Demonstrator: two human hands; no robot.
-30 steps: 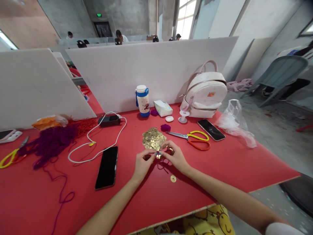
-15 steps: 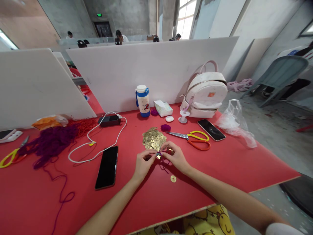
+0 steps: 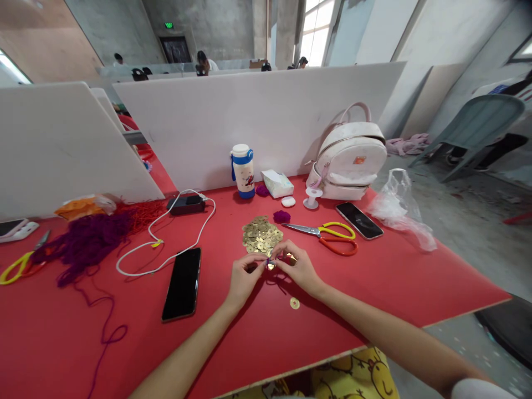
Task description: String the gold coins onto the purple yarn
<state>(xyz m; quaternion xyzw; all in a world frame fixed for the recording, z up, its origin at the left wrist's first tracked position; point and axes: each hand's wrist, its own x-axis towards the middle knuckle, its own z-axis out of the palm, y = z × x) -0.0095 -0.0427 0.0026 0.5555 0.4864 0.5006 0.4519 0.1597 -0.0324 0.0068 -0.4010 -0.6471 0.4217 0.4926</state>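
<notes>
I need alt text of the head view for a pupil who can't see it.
A person's left hand and right hand together hold purple cord and a gold coin over a red table, in front of a pile of coins. Scissors lie to the right, a phone to the left.

Overall light moderate, diffuse; far room dimmer. Window (image 3: 316,33) overexposed, near white; another bright strip (image 3: 11,67) at upper left edge. Sign (image 3: 168,25) glows green. Table (image 3: 233,354) fairly evenly lit, red strongly saturated. Bag (image 3: 349,158) casts soft shadow leftward on board (image 3: 233,122). Small glints on coins (image 3: 261,235); fine detail there soft. Wide-angle stretching toward edges; chair (image 3: 482,119) blurred. Top right corner dark.
</notes>
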